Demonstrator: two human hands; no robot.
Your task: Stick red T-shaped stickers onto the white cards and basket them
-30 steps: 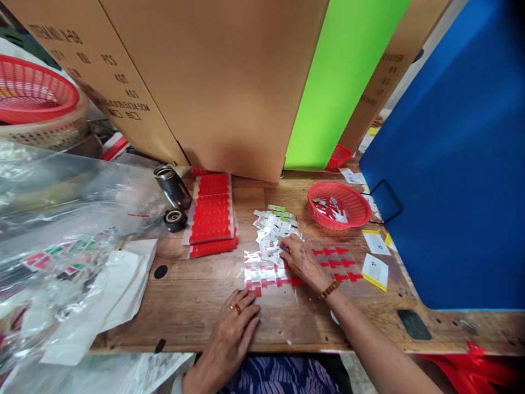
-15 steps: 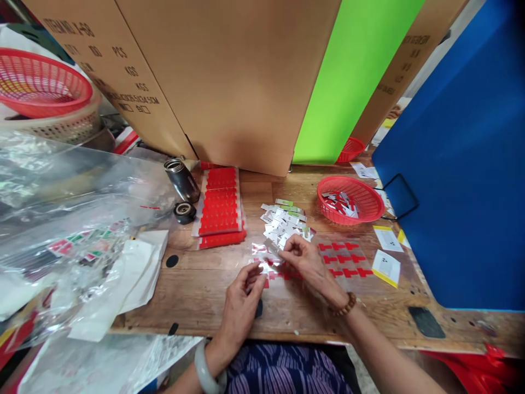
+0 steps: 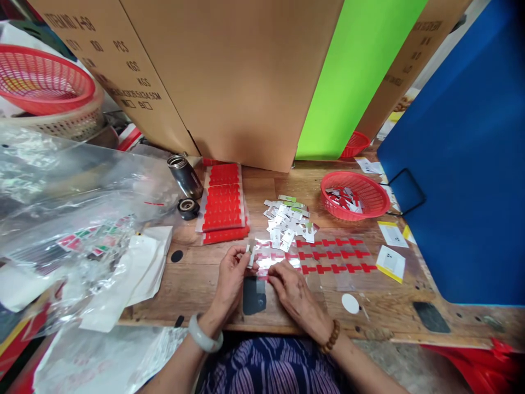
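Observation:
My left hand [image 3: 231,276] pinches a small whitish card [image 3: 250,256] upright between thumb and fingers, at the left end of a clear sheet with rows of red T-shaped stickers [image 3: 320,255]. Close by on the right, my right hand [image 3: 293,287] is bent down over the lower left part of that sheet. Its fingertips are pressed together at the sheet, and whatever is between them is too small to make out. Just beyond the sheet lies a loose pile of small white cards [image 3: 287,221], some with green parts.
Behind my left hand are stacked red sticker sheets [image 3: 223,200], an uncapped dark flask [image 3: 185,178] and its lid [image 3: 188,208]. A red basket [image 3: 371,200] with cards stands at right. Cardboard [image 3: 238,82] and a blue panel [image 3: 463,180] wall the table; plastic bags [image 3: 102,191] cover the left.
A card held by my right hand near the pile is gone from it; my left hand now holds a card. My right hand has drawn back toward me, to the sheet's lower left.

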